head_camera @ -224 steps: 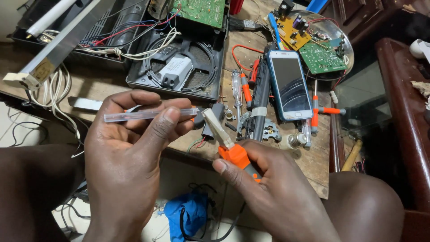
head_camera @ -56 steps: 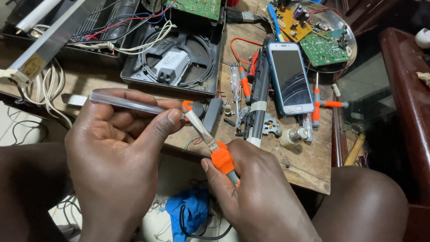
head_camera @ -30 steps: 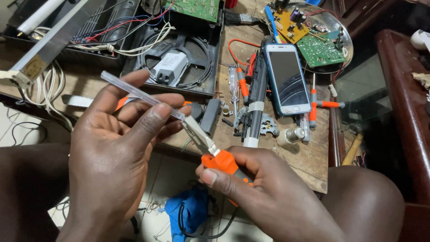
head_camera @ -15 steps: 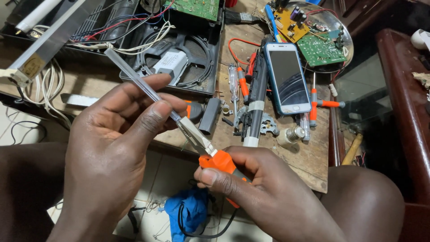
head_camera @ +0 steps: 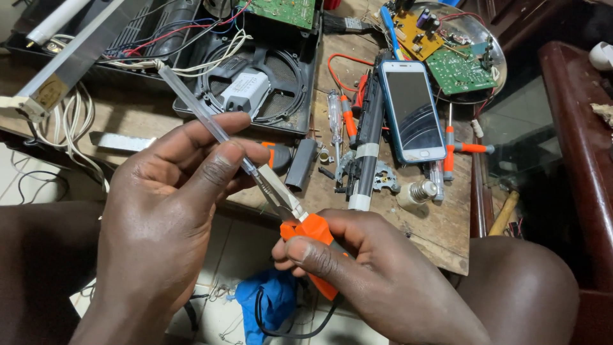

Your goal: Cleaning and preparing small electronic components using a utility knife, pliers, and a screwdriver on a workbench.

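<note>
Two hands share one tool over the cluttered wooden bench (head_camera: 408, 223), where one phone (head_camera: 414, 110) and two green circuit boards lie. The tool is a soldering iron (head_camera: 305, 231), orange-collared with a silvery barrel, its tip seemingly inside a thin clear tube (head_camera: 211, 121). The left hand (head_camera: 172, 211) pinches the tube between thumb and fingers; the right hand (head_camera: 370, 275) is clamped round the iron's handle.

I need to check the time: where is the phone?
In the head view the phone lies face up on the wooden table, upper right, between a black tube and the metal plate of circuit boards.
</note>
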